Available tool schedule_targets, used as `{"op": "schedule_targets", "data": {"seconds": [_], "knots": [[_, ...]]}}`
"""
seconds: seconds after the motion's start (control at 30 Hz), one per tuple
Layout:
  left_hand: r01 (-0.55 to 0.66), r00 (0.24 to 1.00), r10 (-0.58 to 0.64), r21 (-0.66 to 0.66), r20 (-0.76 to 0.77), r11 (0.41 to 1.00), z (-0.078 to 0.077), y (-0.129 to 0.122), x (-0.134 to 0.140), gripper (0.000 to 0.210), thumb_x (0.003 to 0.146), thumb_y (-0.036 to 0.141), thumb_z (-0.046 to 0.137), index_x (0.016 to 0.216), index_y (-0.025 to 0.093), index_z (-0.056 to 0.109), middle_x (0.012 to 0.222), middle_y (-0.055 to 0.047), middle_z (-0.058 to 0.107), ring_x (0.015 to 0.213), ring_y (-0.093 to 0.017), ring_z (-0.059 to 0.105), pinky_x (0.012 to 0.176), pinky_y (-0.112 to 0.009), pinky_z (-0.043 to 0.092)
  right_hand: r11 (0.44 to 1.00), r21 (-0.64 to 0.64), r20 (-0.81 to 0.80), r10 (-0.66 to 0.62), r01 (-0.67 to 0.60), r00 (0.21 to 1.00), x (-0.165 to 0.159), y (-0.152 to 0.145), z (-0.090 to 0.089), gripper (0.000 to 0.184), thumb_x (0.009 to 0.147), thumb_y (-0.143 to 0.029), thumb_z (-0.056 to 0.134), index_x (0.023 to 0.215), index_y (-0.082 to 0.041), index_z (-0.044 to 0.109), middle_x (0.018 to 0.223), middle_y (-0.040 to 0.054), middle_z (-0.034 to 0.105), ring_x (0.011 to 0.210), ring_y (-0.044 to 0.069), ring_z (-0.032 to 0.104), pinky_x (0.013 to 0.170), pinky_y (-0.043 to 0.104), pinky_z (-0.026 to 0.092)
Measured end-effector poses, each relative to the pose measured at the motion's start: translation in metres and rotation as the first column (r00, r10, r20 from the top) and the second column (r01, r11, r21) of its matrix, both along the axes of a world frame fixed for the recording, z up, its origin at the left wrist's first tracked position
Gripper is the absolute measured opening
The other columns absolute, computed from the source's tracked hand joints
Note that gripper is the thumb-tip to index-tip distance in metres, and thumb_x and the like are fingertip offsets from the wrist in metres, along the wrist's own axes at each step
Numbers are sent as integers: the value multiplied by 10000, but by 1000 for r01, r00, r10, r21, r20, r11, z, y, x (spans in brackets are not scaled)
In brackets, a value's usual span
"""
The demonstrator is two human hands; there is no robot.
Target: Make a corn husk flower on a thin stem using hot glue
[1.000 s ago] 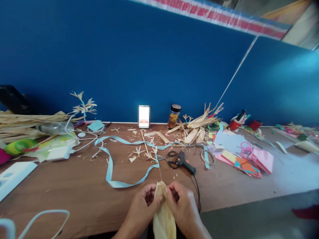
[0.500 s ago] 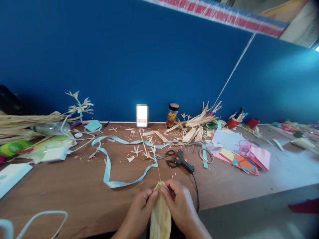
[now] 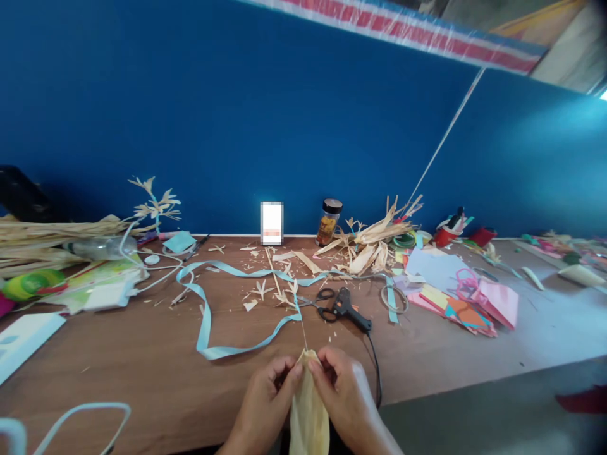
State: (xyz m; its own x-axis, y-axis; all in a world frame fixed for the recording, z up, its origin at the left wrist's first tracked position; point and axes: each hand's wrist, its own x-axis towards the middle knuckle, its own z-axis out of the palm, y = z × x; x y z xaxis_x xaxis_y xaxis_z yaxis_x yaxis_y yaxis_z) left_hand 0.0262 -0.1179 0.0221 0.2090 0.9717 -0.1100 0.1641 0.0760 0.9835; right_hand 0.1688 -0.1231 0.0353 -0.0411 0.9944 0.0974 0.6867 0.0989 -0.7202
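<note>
A pale dried corn husk (image 3: 309, 411) hangs down between my hands at the table's front edge. My left hand (image 3: 270, 392) pinches its upper left edge with thumb and fingers. On the other side my right hand (image 3: 348, 388) pinches the upper right edge. A thin wire stem (image 3: 304, 332) runs from the top of the husk up to a small husk flower (image 3: 287, 294). Light blue ribbon (image 3: 227, 351) lies in a wide loop beyond my hands. Black-handled scissors (image 3: 325, 304) rest beside a black glue gun (image 3: 349, 309).
Along the blue partition (image 3: 213, 126) stand a lidded jar (image 3: 328, 222), a bright phone-like screen (image 3: 272, 223) and a pile of husks (image 3: 372, 243). Coloured paper (image 3: 441, 272) lies to the right. White power strip (image 3: 28, 344) and cables are on the left. Husk scraps litter the middle.
The view has shifted very slightly. Both hands keep their pinch on the husk, with little other visible movement.
</note>
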Motion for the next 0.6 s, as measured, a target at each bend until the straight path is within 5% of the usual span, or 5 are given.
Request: {"op": "schedule_targets", "data": {"seconds": [0.6], "knots": [[21, 999, -20, -36, 42, 999, -2, 1, 0, 293, 762, 393, 465, 709, 138, 601, 659, -24, 568, 652, -151, 486, 596, -220, 388, 1000, 0, -36, 5, -5, 999, -1, 1, 0, 271, 814, -347, 416, 668, -175, 567, 583, 1, 551, 519, 102, 478, 477, 187, 308]]}}
